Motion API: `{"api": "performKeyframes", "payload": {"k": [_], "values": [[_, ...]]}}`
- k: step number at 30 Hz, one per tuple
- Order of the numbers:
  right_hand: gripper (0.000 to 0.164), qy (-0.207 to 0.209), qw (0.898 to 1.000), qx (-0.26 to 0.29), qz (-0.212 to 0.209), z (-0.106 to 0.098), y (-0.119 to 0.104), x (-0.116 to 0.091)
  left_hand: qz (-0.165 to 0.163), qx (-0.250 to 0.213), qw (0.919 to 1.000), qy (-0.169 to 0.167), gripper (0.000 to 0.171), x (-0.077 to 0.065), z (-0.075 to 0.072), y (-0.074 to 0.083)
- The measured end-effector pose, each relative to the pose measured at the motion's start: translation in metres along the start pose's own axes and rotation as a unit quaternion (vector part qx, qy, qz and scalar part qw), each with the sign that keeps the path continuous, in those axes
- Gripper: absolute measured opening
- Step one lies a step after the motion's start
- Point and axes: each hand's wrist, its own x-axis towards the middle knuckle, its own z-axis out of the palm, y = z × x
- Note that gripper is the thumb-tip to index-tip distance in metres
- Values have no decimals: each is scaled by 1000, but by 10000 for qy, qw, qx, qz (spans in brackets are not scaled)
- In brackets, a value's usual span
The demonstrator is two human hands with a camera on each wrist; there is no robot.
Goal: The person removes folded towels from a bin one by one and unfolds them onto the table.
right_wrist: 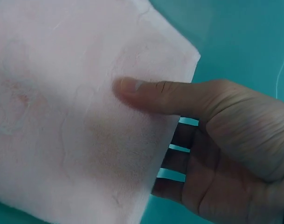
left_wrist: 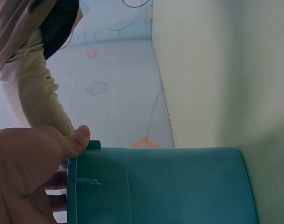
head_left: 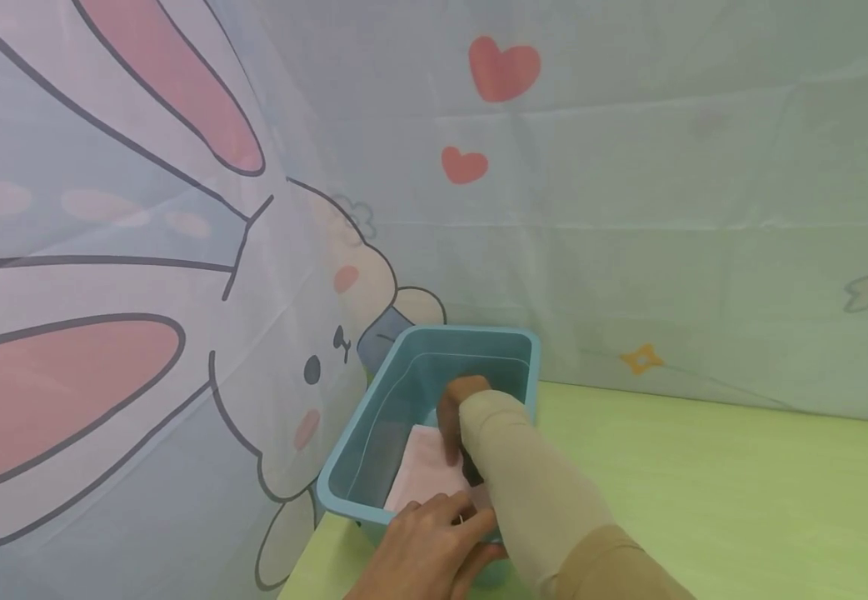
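A teal plastic bin (head_left: 471, 331) stands in the corner of the green table. Inside it lies a pale pink, fuzzy towel (head_left: 425, 467), flat, with straight edges and a faint pattern. My right hand (head_left: 460, 408) reaches down into the bin. In the right wrist view, that hand (right_wrist: 216, 130) pinches one edge of the towel (right_wrist: 48, 116), thumb on top and fingers underneath. My left hand (head_left: 434, 542) grips the bin's near rim; in the left wrist view its thumb (left_wrist: 79, 140) lies over the rim of the bin (left_wrist: 179, 186).
The light green tabletop (head_left: 719, 492) extends to the right of the bin. A fabric backdrop (head_left: 666, 183) with hearts and a large printed rabbit (head_left: 276, 392) rises close behind and to the left of the bin.
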Motion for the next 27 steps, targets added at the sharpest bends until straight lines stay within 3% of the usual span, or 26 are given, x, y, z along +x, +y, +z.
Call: {"api": "performKeyframes", "payload": {"k": [5,11,14,18,20,24,27], "values": [[53,-38,9999,119,88,-5,-1,-1,61,-22,10000,-30,20,2,-1,-1],[61,-154,9994,-180,-252,-13,-1,-1,67,-169,9998,-104,17,3,0,-1],[59,-430,9964,-467,-559,-20,0,-1,20,-177,9997,-173,17,3,-1,-1],[59,-864,9801,-1178,-1343,-32,6,-3,-86,-239,9992,-322,17,3,-2,1],[61,-1034,9761,-1108,-1558,-37,10,-4,-85,-279,9991,-310,18,4,-2,1],[60,-1126,9800,-492,-1567,-44,14,-8,4,-323,9994,-126,17,3,-1,0],[60,-1075,9805,-317,-1614,-49,14,-9,134,-286,9995,76,17,2,0,-1]]}}
